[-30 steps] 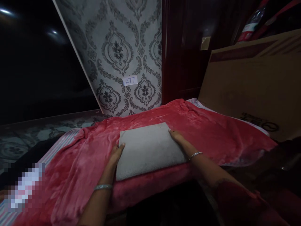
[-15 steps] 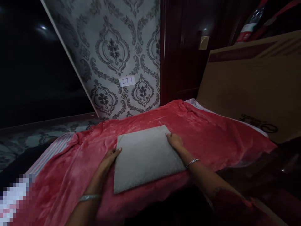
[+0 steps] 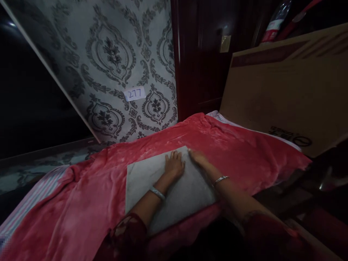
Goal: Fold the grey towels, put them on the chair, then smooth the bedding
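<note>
A folded grey cloth lies flat on a red plush blanket spread over a bed. My left hand rests palm down on the cloth near its far right corner, fingers spread. My right hand lies flat at the cloth's far right edge, fingers touching that corner. Both wrists wear a silver bangle. Neither hand grips anything.
A large brown cardboard box leans at the right. Behind the bed stands a grey damask-patterned panel with a paper label reading 277. A dark wooden door is at the back. A striped sheet shows at the left.
My left hand has left the cloth's left edge and moved right onto its top, close to my right hand. The view has shifted right.
</note>
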The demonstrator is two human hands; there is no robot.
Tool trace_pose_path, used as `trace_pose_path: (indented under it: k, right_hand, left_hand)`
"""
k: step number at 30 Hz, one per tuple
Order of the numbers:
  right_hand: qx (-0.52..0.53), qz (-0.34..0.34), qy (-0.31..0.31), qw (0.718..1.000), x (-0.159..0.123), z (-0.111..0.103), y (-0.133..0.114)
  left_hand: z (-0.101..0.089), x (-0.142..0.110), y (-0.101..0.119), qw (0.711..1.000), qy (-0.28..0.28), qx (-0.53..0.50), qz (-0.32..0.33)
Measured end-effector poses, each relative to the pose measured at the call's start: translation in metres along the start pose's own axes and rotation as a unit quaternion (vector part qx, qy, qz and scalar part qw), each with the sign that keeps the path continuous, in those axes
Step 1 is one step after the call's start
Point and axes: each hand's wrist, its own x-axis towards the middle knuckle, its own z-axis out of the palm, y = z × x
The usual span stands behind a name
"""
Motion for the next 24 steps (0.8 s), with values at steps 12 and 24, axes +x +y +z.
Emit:
trace_pose_path:
  k: [12,24]
  right_hand:
    - [-0.066,0.019,0.059,0.996,-0.019,0.02,-0.007]
    - [-0.033,-0.013,-0.01,0.999,-0.012,0.004,0.001]
  left_hand:
    - [0.0,-0.021,-0.048,0.998,0.04,0.006,-0.052]
    - [-0.053,-0.116,-0.084,0.974,0.095,0.057,-0.199]
